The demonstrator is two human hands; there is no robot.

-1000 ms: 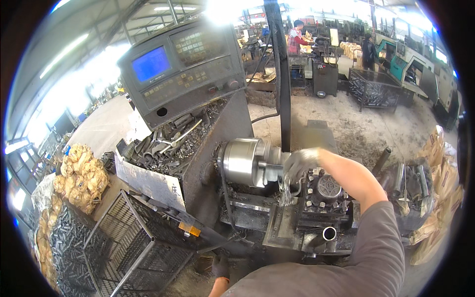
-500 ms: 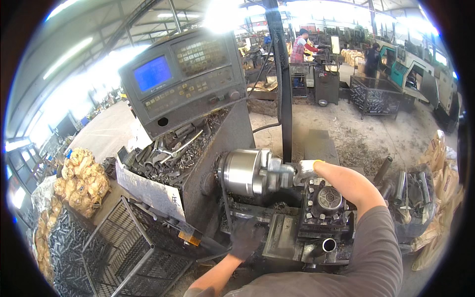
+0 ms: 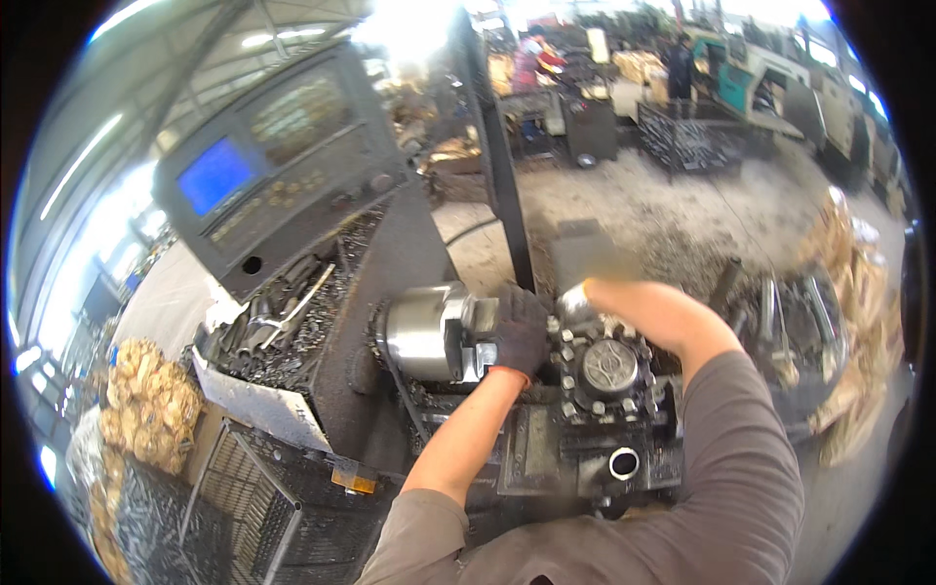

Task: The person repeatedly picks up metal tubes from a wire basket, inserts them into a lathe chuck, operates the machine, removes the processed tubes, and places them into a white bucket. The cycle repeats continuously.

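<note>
A shiny metal lathe chuck (image 3: 421, 336) with stepped jaws (image 3: 472, 322) is mounted on the machine in the middle of the view. My left hand (image 3: 520, 330), in a dark glove, is closed at the front of the jaws. Its fingers curl over, and whatever lies inside them is hidden. My right hand (image 3: 577, 304), in a pale glove, is just to the right, behind the square tool post (image 3: 608, 367). Motion smears it, and its fingers do not show clearly. A short metal tube (image 3: 623, 463) sticks up at the near side of the tool post.
A control panel with a blue screen (image 3: 215, 175) leans at left above a chip-filled tray of tools (image 3: 283, 312). A wire-mesh bin (image 3: 239, 487) stands lower left. Metal bars (image 3: 814, 312) and brown sacks (image 3: 853, 322) are at right. Two people work farther back.
My left hand has risen from the machine bed to the chuck's front. My right hand has shifted slightly away from the jaws. The whole view has turned and tilted.
</note>
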